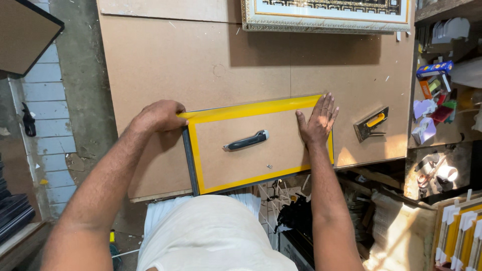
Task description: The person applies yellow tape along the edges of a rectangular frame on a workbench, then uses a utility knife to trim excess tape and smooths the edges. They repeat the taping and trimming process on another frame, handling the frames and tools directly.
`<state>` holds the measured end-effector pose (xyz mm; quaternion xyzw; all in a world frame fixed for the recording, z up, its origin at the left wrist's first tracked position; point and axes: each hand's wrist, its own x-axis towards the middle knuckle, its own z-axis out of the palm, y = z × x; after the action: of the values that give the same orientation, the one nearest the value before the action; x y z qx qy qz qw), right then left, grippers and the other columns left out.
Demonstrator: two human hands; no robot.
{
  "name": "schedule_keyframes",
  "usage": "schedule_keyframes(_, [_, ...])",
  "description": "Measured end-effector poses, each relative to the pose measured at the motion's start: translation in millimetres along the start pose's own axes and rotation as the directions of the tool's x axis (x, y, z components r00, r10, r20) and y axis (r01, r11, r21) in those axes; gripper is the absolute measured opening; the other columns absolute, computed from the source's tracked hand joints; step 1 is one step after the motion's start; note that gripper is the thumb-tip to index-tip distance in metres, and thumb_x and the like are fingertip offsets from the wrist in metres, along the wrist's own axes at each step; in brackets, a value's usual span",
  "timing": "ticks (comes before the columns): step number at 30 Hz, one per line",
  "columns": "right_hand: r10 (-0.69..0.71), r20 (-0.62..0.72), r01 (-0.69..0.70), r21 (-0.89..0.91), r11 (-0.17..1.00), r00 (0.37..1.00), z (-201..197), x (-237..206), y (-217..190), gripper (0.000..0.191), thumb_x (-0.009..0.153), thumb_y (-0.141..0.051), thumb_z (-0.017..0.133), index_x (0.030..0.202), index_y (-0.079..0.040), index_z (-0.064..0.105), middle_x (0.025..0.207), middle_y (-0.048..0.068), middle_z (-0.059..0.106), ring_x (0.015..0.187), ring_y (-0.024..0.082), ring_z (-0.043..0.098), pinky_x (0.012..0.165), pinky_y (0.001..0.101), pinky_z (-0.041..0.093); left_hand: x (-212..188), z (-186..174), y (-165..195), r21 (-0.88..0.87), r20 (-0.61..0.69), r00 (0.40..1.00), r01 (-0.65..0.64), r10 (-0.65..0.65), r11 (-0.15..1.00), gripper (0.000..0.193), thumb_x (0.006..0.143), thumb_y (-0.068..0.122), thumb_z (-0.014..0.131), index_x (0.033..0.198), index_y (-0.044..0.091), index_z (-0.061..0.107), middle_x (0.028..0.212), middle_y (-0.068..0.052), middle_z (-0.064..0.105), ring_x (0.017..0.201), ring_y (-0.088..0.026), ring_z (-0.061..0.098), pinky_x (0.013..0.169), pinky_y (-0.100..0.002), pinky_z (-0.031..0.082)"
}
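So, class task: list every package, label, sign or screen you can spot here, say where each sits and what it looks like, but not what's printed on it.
Blue box: on the cluttered shelf at right, long and narrow, blue with yellow and red markings.
Orange packet: just below the blue box, small and flat.
No screens or signs show.

We see few packages: a small blue box with yellow and red print lies on the cluttered shelf at our right, above an orange packet and a red packet among loose purple paper pieces; their markings are too small to tell
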<state>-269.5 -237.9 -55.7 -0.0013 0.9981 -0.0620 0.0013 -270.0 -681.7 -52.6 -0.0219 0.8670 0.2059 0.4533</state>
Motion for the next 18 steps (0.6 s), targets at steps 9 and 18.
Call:
schedule_keyframes(9, [0.051, 0.612, 0.17, -0.297, 0.94, 0.789, 12, -38, -178, 0.132, 0.081, -0.095, 0.022, 0.156, 0.011, -0.002, 0.167, 0.03, -0.008, 0.156, 0.041, -0.009, 0.121, 0.0572, -0.009, -4, 2, 5, -0.016, 0.034, 0.992, 0.126, -0.125, 0.992, 0.037, 0.092, 0.038, 0.073, 0.124, 0.021, 0.074, 0.105, -0.005, 0.079, 0.097, -0.02, 0.074, 0.093, -0.042, 0.057])
schedule_keyframes(18, [-0.504, 0.448, 0.519, 0.098, 0.849, 0.739, 13, -90, -281, 0.137, 0.079, -0.099, 0.034, 0.16, 0.01, 0.013, 0.169, 0.031, 0.006, 0.158, 0.043, -0.002, 0.124, 0.059, -0.008, -5, -1, -3, 0.083, -0.037, 0.999, 0.019, -0.016, 0.996, 0.036, 0.085, 0.041, 0.078, 0.112, 0.018, 0.078, 0.104, -0.009, 0.078, 0.099, -0.026, 0.073, 0.092, -0.043, 0.056])
